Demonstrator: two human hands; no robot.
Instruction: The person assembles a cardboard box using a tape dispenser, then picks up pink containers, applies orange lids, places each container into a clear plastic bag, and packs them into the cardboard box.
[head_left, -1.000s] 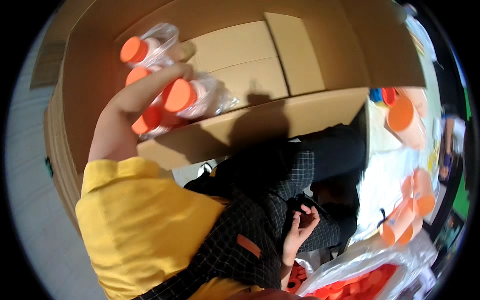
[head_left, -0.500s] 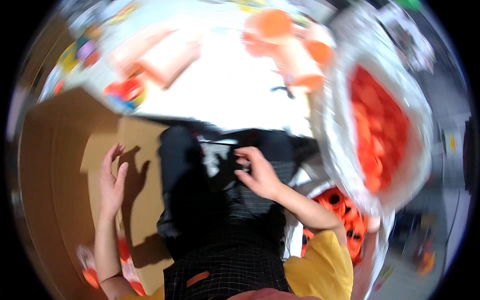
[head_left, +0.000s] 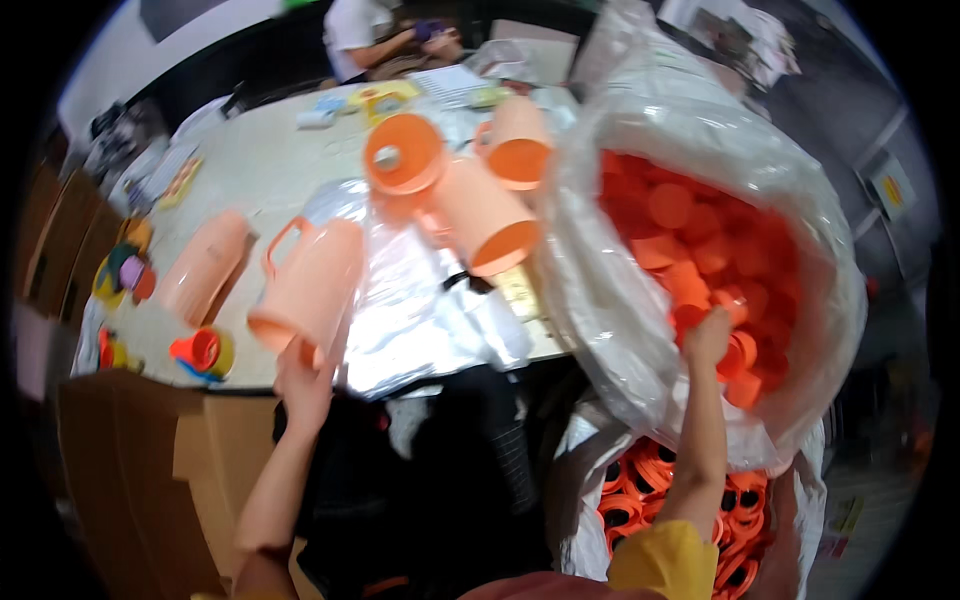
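Note:
A peach-coloured plastic pitcher (head_left: 315, 275) with a loop handle lies tilted at the table's near edge. My left hand (head_left: 303, 390) grips its rim, fingers closed on it. To the right, my right hand (head_left: 707, 340) reaches into a large clear plastic bag (head_left: 600, 290) full of small orange cups (head_left: 670, 207). Its fingers are closed around the edge of one orange cup (head_left: 733, 305), though they are partly hidden and slightly blurred. Another peach pitcher (head_left: 205, 265) lies left of the held one. Several more pitchers (head_left: 487, 215) are grouped at the table's middle.
Flat clear plastic bags (head_left: 400, 320) cover part of the white table (head_left: 270, 160). A second sack (head_left: 580, 500) holds orange lids with black centres. An open cardboard box (head_left: 130, 480) stands at the left. Small coloured cups (head_left: 205, 352) sit nearby. Across the table, another person (head_left: 355, 40) sits.
The view has tilted up toward the table. My left hand has moved from above the cardboard box to the pitcher. My right hand has gone from my lap into the bag of cups.

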